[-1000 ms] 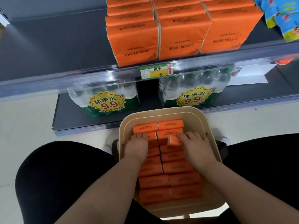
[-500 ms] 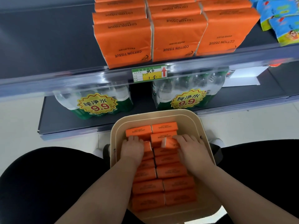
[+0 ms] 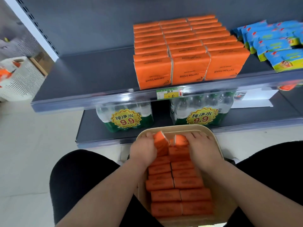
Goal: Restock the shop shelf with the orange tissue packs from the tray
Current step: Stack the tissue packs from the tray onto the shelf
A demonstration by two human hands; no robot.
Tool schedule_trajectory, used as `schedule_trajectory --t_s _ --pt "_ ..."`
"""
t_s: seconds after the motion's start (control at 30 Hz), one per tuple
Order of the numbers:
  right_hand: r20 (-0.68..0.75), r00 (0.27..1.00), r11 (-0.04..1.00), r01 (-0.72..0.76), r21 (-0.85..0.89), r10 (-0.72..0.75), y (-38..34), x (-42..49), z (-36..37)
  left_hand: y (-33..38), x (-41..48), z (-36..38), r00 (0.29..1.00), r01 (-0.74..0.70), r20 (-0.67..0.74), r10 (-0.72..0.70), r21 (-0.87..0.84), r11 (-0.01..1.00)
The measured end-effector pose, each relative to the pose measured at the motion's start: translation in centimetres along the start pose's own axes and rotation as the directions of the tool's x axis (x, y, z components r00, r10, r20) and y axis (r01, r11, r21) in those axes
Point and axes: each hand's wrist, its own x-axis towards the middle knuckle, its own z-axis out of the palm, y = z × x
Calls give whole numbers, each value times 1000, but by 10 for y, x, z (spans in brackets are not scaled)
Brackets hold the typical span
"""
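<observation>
The orange packs (image 3: 178, 182) lie in two rows in the tan tray (image 3: 214, 141) on the person's lap, below the shelf (image 3: 91, 74) where more stand. Small, light and soft in slick film, they are probably best pinched across their broad faces. The left hand (image 3: 143, 149) and right hand (image 3: 202, 147) each clamp a tilted-up pack at the tray's far end.

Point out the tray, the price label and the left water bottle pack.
tray (image 3: 211, 136), head view, bare far right rim.
price label (image 3: 168, 94), head view, middle of the tag.
left water bottle pack (image 3: 126, 119), head view, yellow sticker.
</observation>
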Motion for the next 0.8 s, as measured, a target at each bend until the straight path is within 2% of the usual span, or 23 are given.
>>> schedule_trajectory --t_s 0.1,0.23,0.5,0.67,0.8 --pt "-117 993 1000 14 6 -13 -9 1 -30 -3 -11 -34 986 -58 -158 57 -3 998" --pt "-262 963 998 59 0 -57 -25 1 -72 -5 -24 -82 950 -62 -308 45 -44 997" --pt "-486 869 996 79 -42 -90 -43 16 -161 -2 -32 -171 843 -78 -537 4 -115 990" --pt "-563 820 995 90 -50 -103 -46 46 -200 -15 -15 -211 796 -74 -605 -21 -131 989" --pt "-573 814 996 69 -61 -91 -52 82 -217 -31 11 -227 793 20 -604 -80 -105 994"
